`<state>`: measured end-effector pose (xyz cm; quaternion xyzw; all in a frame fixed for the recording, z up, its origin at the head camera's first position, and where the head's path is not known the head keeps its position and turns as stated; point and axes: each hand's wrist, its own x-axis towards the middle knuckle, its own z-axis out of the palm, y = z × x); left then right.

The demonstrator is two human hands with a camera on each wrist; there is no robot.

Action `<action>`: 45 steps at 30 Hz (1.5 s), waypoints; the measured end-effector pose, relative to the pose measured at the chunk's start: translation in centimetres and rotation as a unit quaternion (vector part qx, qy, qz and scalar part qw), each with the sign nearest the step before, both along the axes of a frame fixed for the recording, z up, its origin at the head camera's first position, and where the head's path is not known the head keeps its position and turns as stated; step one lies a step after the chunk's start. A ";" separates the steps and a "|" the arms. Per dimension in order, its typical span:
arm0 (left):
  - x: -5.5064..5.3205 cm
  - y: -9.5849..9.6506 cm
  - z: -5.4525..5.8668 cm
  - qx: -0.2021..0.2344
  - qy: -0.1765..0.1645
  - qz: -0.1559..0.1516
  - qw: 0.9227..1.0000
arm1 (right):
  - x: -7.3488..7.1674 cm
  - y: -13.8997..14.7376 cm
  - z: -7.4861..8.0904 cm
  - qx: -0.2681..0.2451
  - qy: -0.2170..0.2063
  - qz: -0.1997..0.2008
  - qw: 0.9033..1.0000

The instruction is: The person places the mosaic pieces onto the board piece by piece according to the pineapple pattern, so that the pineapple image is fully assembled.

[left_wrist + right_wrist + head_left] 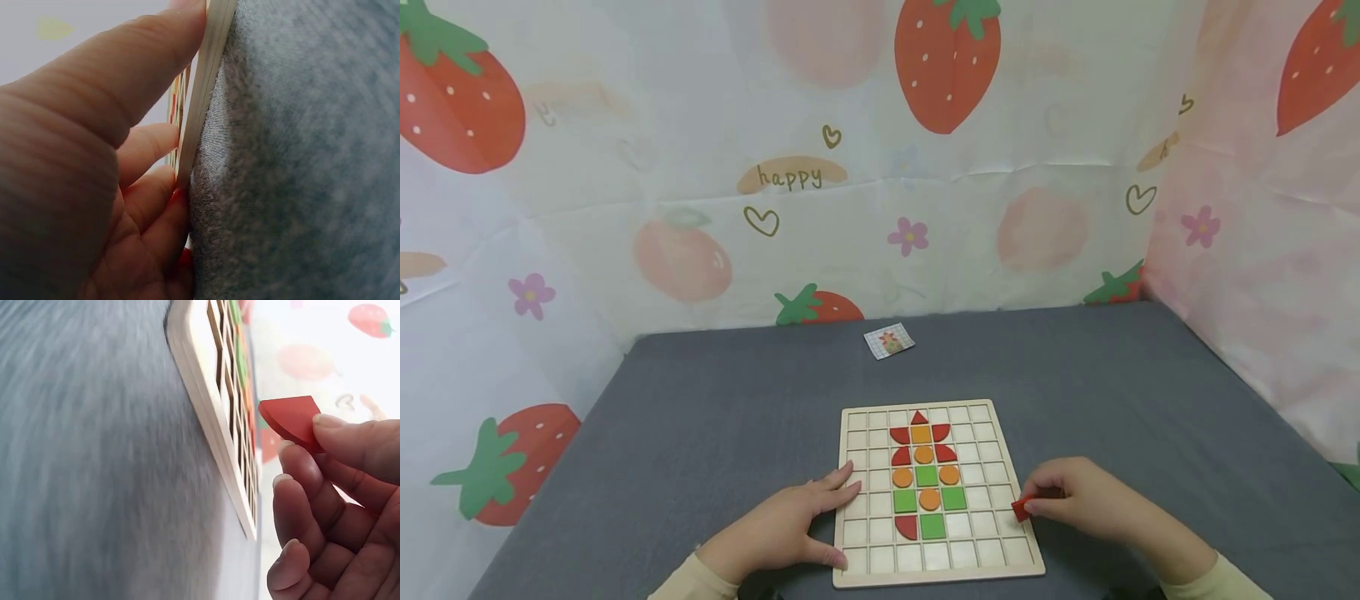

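Note:
Between thumb and fingers, my right hand (1086,500) pinches a red quarter-circle tile (294,419), held at the right rim of the wooden grid board (940,577) in the head view. My left hand (790,521) rests along the board's left edge, fingers extended onto the rim and thumb by the near left corner. Set in the grid's middle columns are a red triangle (918,418), an orange square (921,434), several orange circles (929,500), several green squares (932,527) and several red quarter-circles (907,527). Right of the lowest green square is a bare white cell (958,525).
Beyond the board, near the table's far edge, lies a small printed card (890,341) with a coloured figure on a grid. Grey cloth (737,400) covers the table. A strawberry-patterned curtain (850,108) hangs behind it and along both sides.

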<state>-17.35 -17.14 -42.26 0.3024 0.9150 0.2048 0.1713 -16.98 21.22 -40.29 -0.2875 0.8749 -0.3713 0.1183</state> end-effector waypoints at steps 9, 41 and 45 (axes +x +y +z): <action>-0.2 0.0 -0.3 0.000 -0.001 0.001 1.000 | -0.1 -3.2 -0.1 0.019 -0.005 -0.016 1.000; -0.3 0.0 -0.4 -0.004 -0.002 0.003 1.000 | -1.3 -7.5 -0.9 0.056 -0.056 -0.041 0.996; -0.2 -0.1 -0.3 -0.002 0.001 0.001 1.000 | -1.5 -7.6 -1.0 0.061 -0.053 -0.047 0.996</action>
